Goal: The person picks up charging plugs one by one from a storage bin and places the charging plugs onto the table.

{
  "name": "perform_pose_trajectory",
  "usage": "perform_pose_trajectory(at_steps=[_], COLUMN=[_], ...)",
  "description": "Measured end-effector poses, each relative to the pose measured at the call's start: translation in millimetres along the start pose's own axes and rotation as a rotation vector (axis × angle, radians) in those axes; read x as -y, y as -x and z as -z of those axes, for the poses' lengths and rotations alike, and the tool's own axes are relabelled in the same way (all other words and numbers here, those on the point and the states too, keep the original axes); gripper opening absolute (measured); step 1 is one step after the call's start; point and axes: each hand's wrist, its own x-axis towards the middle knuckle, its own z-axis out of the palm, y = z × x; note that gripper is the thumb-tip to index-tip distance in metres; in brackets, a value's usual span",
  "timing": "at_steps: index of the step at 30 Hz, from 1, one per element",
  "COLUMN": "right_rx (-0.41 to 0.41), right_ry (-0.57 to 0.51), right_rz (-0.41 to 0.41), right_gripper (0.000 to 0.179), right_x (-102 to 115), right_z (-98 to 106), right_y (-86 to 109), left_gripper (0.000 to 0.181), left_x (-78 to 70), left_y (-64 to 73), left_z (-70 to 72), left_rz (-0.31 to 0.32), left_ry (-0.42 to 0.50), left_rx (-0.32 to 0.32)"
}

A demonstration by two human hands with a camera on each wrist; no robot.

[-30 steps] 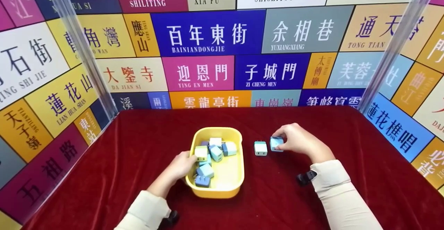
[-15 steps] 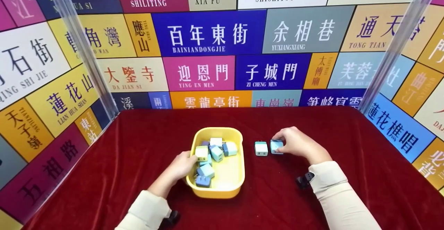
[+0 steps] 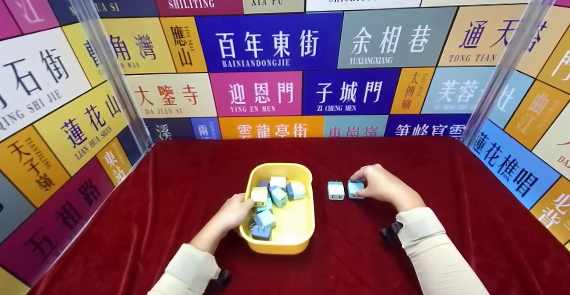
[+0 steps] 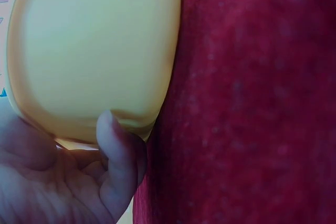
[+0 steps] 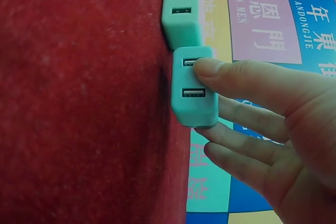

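My left hand grips the left wall of a yellow plastic bin, thumb over the rim; in the left wrist view the fingers curl against its outer wall. Inside the bin lie several USB charger plugs in blue, white, mint and yellow, mostly on its left side and far end. To the bin's right, my right hand pinches a light-blue USB charger plug on the cloth. In the right wrist view its two USB ports show, thumb over one. A mint-and-white charger plug sits just left of it.
Dark red velvet cloth covers the table. Walls with coloured street-name panels stand behind and at both sides, with clear corner posts. A dark wrist device hangs below the right cuff.
My right hand has lowered very slightly, its fingers still on the light-blue charger plug. The left hand and the bin stay where they were.
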Motion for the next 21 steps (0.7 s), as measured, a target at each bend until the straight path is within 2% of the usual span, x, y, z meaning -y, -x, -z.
perform_pose_trajectory(at_steps=[21], right_rx=[0.023], right_ry=[-0.020], right_rz=[-0.025], right_gripper=[0.035], right_x=[-1.9], right_z=[-0.8], right_y=[0.8], left_gripper=[0.027], left_x=[-0.6], left_y=[-0.3], left_z=[0.6], left_rz=[0.005], left_ry=[-0.018], left_rx=[0.006])
